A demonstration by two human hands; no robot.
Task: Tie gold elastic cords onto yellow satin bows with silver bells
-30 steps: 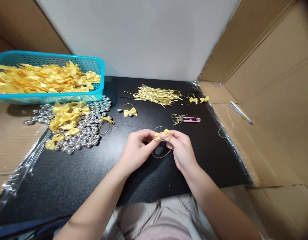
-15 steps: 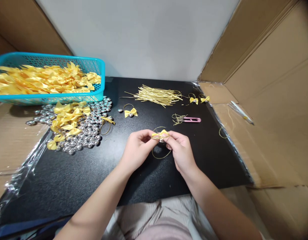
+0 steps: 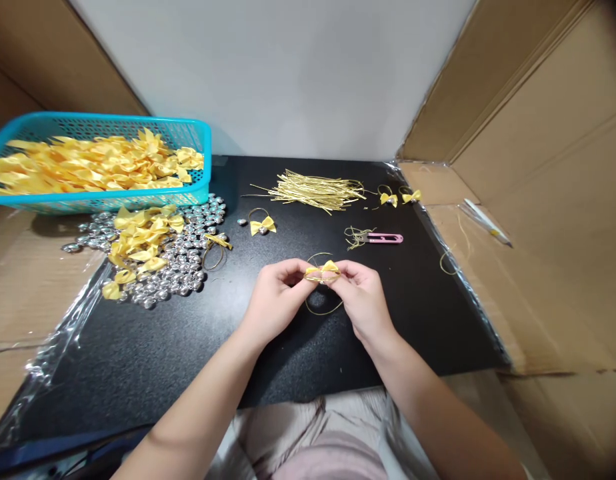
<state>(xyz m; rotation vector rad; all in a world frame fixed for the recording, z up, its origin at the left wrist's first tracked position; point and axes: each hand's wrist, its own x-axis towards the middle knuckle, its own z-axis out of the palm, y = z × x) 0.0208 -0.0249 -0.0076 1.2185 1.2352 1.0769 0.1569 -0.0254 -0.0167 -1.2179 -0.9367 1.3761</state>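
Above the middle of the black table, my left hand (image 3: 279, 293) and my right hand (image 3: 362, 293) meet at a small yellow ribbon bow (image 3: 330, 267). Fingertips of both hands pinch the bow and the gold cord (image 3: 324, 313) at it. Loose ends of this cord curve out below and behind my fingers. A bit of silver shows between the thumbs, mostly covered. Just beyond to the left lies another yellow bow (image 3: 263, 226) with a silver bell and a cord loop. Pink thread snips (image 3: 385, 238) rest to the right, with cord scraps at their blades.
A turquoise basket (image 3: 138, 197) of yellow bows stands at the back left. Silver bells (image 3: 188, 267) and loose bows (image 3: 143, 233) are heaped before it. Cut gold cords (image 3: 315, 191) lie at the back. A white cutter (image 3: 488, 223) lies on cardboard at right.
Both hands keep their hold on the bow and cord. The right fingers have shifted slightly, so less of the silver piece shows. The view has moved a little.
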